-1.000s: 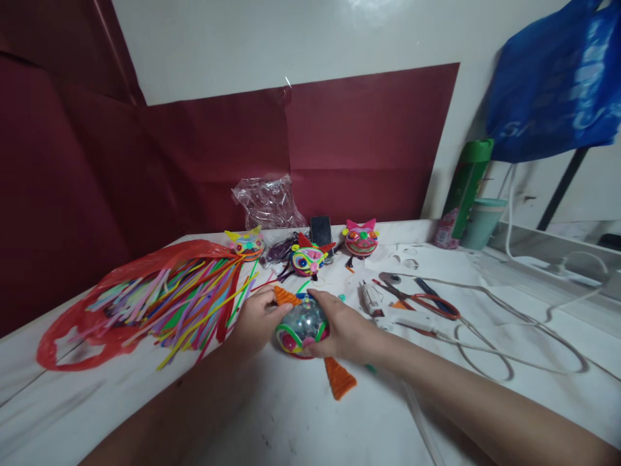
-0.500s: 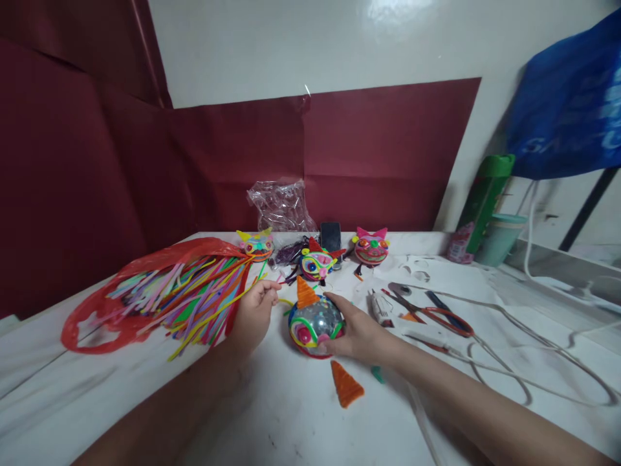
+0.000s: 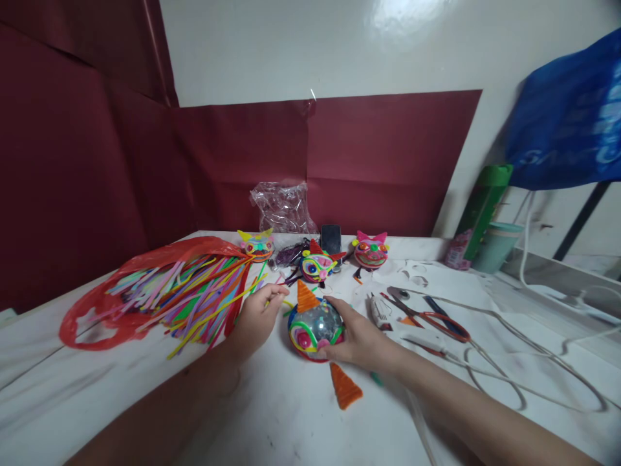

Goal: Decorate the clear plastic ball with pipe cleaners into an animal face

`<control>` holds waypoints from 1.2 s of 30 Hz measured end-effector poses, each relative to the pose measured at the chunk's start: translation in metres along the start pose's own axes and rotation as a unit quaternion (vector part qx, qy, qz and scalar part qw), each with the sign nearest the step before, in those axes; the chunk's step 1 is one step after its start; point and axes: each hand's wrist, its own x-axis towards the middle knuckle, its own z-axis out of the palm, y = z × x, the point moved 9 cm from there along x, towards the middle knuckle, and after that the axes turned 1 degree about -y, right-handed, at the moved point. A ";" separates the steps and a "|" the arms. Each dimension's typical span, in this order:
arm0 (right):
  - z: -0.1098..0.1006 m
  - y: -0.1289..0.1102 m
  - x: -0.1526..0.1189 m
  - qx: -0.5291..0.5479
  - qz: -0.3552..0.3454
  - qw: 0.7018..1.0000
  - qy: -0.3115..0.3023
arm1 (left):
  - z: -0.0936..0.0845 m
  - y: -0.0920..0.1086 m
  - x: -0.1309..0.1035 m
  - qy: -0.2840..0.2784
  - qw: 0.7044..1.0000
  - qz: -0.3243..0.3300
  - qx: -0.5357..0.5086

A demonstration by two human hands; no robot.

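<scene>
My right hand (image 3: 356, 333) is wrapped round the right side of a clear decorated ball (image 3: 323, 323) on the table. The ball has a pink eye ringed in yellow and green, and an orange triangular ear (image 3: 306, 296) stands up on its left top. Just left of the ball is my left hand (image 3: 262, 314), its fingertips pinched together near the ear; whatever they hold is too small to make out. A second orange triangle (image 3: 345, 386) of fuzzy strips lies on the table in front of the ball.
Left lies a red plastic bag (image 3: 72, 330) of colourful pipe cleaners (image 3: 194, 291). Behind stand decorated balls with faces, one yellow-eared (image 3: 257, 244), one red-eared (image 3: 316, 265), one pink-eared (image 3: 371, 249), near a phone (image 3: 331, 238). Right are a glue gun (image 3: 380, 312), scissors (image 3: 427, 316) and cables (image 3: 524, 320).
My left hand has moved slightly right, its fingertips closer to the orange ear. The right hand keeps its hold on the ball. The camera view has shifted slightly.
</scene>
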 end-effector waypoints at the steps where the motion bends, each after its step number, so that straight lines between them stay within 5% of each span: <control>1: 0.000 0.000 0.000 -0.007 -0.001 1.000 0.003 | 0.001 -0.002 0.000 -0.004 1.000 -0.009 -0.014; 9: 0.002 -0.012 -0.004 -0.047 -0.047 0.997 0.026 | 0.036 -0.008 -0.009 -0.121 0.983 -0.040 -0.130; 21: 0.003 -0.028 -0.005 -0.094 -0.064 0.993 0.032 | 0.033 0.003 -0.012 -0.052 0.997 -0.029 -0.050; 28: 0.004 -0.031 -0.006 -0.111 -0.088 0.989 0.039 | 0.031 0.018 -0.010 -0.076 0.997 0.008 0.025; 36: 0.004 -0.033 -0.008 -0.115 -0.112 0.985 0.061 | 0.033 0.008 -0.009 -0.084 0.996 0.005 0.002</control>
